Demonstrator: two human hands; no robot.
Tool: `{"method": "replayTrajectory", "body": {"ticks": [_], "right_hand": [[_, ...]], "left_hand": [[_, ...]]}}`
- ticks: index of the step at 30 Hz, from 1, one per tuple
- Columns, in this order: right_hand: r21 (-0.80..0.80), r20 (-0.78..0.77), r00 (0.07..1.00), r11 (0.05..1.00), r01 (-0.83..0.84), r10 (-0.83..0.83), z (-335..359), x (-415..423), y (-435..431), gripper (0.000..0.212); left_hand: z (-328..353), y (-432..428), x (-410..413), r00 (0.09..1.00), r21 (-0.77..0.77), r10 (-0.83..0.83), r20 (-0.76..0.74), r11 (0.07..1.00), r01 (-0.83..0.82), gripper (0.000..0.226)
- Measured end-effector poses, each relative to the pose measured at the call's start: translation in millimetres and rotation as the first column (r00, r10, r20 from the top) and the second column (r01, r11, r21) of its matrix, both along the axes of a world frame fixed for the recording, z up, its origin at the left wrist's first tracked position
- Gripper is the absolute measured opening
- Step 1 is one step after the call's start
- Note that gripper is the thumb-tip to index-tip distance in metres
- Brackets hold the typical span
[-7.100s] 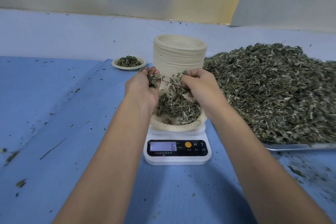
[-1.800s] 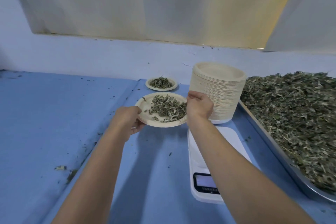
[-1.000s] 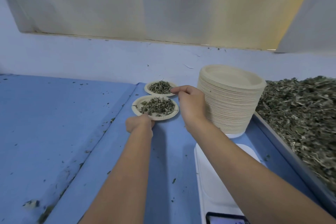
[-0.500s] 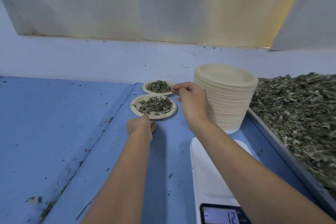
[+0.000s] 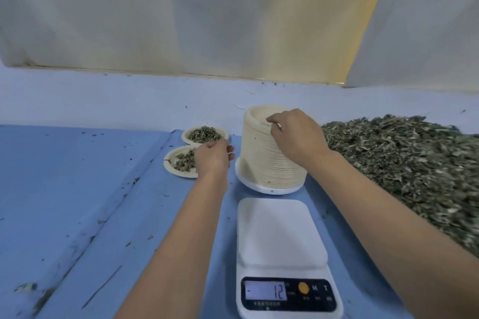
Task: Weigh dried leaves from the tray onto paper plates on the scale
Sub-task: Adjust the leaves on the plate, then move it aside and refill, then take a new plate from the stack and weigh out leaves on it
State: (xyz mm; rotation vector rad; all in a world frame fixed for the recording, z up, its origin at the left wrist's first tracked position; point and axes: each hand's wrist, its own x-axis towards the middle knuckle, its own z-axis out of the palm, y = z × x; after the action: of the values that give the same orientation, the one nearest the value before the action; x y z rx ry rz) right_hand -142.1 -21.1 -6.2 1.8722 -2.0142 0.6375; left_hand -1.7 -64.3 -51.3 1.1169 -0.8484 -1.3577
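Big heap of dried leaves [image 5: 404, 163] sits far right, plate stack [image 5: 269, 160] just behind the bare scale [image 5: 280, 235]. R hand [image 5: 298, 137] pinches the top rim and could lift two plates, since they nest tight. L hand [image 5: 213, 156] curls over the near filled plate [image 5: 172, 166]; grip unclear, might tip it.

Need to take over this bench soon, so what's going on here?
A person is portioning dried leaves from the heap at right. Their right hand pinches the top plate of the paper plate stack, apparently to lift a fresh one. The left hand hangs loosely curled over the nearer filled plate, holding nothing visible; a second filled plate sits behind it. The scale is bare, its display showing minus 12.
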Motion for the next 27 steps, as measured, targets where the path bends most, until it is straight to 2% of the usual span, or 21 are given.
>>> {"method": "replayTrajectory", "body": {"ticks": [4,10,12,17,22,25,27], "right_hand": [[0.075,-0.034,0.999,0.996,-0.037,0.040,-0.2,2.0,1.4,0.034],[0.054,-0.105,0.994,0.998,-0.038,0.043,-3.3,2.6,-0.8,0.024],[0.026,-0.124,0.992,0.999,-0.033,0.036,-4.2,3.2,-2.0,0.022],[-0.120,-0.110,0.992,0.990,-0.071,0.058,-6.1,0.5,-0.7,0.042],[-0.195,-0.132,0.965,0.949,-0.249,0.226,-11.7,6.8,21.0,0.042],[-0.283,-0.202,0.931,0.892,-0.353,0.305,-21.6,18.8,41.7,0.034],[-0.332,-0.260,0.914,0.860,-0.388,0.312,-29.7,22.1,51.5,0.026]], "left_hand": [[8.8,9.5,-9.5,1.000,-0.040,-0.017,-0.007,0.999,0.017,0.015],[16.4,19.8,-13.0,0.996,-0.079,0.068,-0.062,0.994,-0.073,0.007],[19.6,21.4,-12.2,0.995,-0.083,0.073,-0.065,0.994,-0.078,0.006],[27.4,23.9,-12.3,0.998,-0.098,0.035,-0.058,0.994,-0.041,0.007],[35.9,26.9,-11.0,0.995,-0.146,-0.060,-0.075,0.988,0.049,0.025],[37.4,30.4,-5.3,1.000,-0.197,-0.012,0.028,0.980,0.017,0.026],[34.7,34.1,-0.3,0.992,-0.199,0.026,0.126,0.980,-0.001,0.018]]}}
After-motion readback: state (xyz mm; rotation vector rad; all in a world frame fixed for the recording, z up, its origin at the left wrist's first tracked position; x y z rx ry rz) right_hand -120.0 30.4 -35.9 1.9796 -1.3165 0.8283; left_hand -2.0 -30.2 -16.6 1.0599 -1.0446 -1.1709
